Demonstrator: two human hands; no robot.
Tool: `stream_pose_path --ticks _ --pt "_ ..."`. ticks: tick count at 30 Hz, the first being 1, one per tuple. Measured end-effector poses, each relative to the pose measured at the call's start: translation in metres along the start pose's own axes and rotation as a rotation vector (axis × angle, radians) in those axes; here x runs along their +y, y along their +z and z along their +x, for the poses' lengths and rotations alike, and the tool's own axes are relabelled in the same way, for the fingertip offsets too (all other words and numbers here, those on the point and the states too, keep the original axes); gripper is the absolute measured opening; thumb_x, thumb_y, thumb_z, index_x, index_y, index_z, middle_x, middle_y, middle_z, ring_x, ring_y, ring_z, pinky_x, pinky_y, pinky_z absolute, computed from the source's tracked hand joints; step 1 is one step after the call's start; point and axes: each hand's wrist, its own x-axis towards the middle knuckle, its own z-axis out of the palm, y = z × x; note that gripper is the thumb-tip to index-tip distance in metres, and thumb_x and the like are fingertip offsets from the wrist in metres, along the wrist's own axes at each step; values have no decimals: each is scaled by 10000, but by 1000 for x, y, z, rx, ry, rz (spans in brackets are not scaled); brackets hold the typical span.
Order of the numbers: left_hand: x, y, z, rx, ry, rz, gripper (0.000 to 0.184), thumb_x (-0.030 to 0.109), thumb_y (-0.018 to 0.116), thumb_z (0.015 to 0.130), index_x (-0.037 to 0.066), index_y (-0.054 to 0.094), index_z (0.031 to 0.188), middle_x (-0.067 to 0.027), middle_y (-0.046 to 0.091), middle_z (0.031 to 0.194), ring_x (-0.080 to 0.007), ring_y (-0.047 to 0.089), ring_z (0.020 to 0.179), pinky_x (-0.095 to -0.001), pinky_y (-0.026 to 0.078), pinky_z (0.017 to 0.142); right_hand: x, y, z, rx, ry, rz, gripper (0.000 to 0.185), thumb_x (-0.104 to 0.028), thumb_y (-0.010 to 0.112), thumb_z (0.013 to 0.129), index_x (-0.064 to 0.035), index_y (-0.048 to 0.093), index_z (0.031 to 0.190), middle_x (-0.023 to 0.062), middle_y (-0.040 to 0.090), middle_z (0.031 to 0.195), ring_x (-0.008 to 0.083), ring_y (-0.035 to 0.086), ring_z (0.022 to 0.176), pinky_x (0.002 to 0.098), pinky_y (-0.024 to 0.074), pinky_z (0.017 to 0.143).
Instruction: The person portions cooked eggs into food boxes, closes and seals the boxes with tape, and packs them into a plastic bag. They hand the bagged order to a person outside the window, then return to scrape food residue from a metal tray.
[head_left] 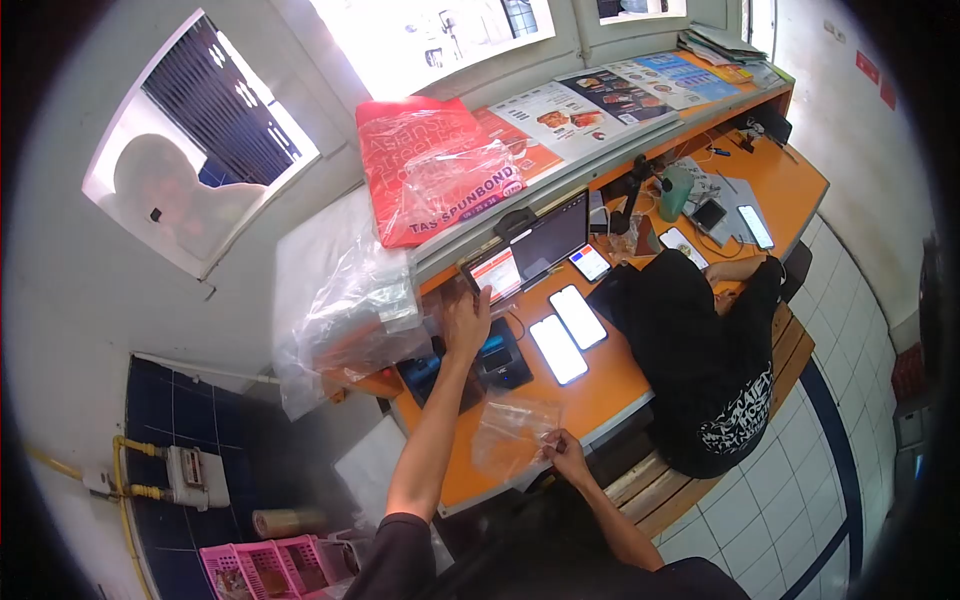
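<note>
My left hand [467, 318] is raised at the lower left corner of a monitor [540, 243], its fingers extended beside the screen. Below it on the orange desk [620, 372] are dark devices, one of them a black box [503, 357]. My right hand [567, 453] pinches the right edge of a clear plastic bag [507, 436] over the desk's front edge. Two phones with bright white screens, one nearer [558, 349] and one farther [578, 316], lie between my hands and a seated person.
A person in a black hoodie [690, 360] sits on a wooden bench [655, 494] to the right. A red bag [420, 165] and clear plastic [350, 310] rest on the upper shelf. Pink baskets [270, 568] stand at lower left. Someone shows behind the window [165, 190].
</note>
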Motion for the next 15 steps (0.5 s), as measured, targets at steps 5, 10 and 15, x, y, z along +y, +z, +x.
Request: stream_pose_path --ticks 5,10,15 --pt "10 -9 -4 45 63 -1 446 422 646 926 -20 646 984 -201 685 768 -436 650 730 -506 503 725 -3 0 0 -16 17 12 173 51 640 899 -44 521 982 61 586 1053 117 643 803 257 550 692" --pt "8 -6 -3 2 76 6 446 384 743 846 2 633 1047 -172 690 759 -401 673 749 -493 524 758 -8 -2 -1 3 116 -103 166 20 652 909 -51 526 988 49 598 1004 105 637 782 243 533 661" --pt "-10 12 1 195 228 90 422 336 764 829 8 629 1058 -168 698 784 -333 688 693 -470 539 724 -4 2 -2 7 16 9 154 15 651 918 -49 528 984 42 601 964 99 636 760 238 532 663"
